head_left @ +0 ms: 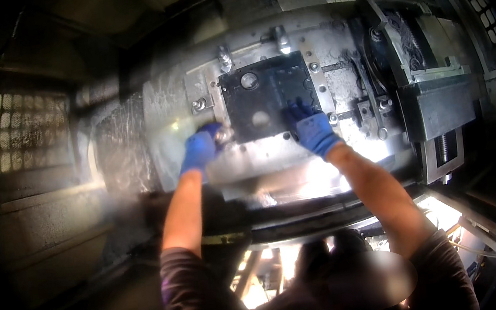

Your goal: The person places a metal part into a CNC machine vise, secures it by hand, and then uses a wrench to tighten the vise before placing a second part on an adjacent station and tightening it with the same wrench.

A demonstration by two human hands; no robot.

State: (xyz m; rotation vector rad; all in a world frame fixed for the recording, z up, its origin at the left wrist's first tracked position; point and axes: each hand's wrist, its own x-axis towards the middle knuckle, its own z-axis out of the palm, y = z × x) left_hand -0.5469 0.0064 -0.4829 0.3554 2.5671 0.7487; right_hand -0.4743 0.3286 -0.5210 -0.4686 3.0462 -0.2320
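A dark square plate (269,97) with a round hole near its far left corner lies on a bright metal fixture (255,160). My right hand (313,129), in a blue glove, rests on the plate's near right corner, its fingers spread and stretched forward. At the near left corner, my gloved left hand (201,147) curls its fingers at a shiny clamp bolt (223,136); its fingertips are partly hidden and blurred. More clamp bolts stand around the plate, among them one at the left (199,104), one at the far side (283,41) and one beside my right hand (332,118).
To the right of the fixture lies a long wrench (370,95) with a ring end. Beyond it rises a boxy metal unit (438,110) with a threaded screw below. A gridded window panel (28,131) is on the left wall. The machine's front edge (327,207) crosses below my forearms.
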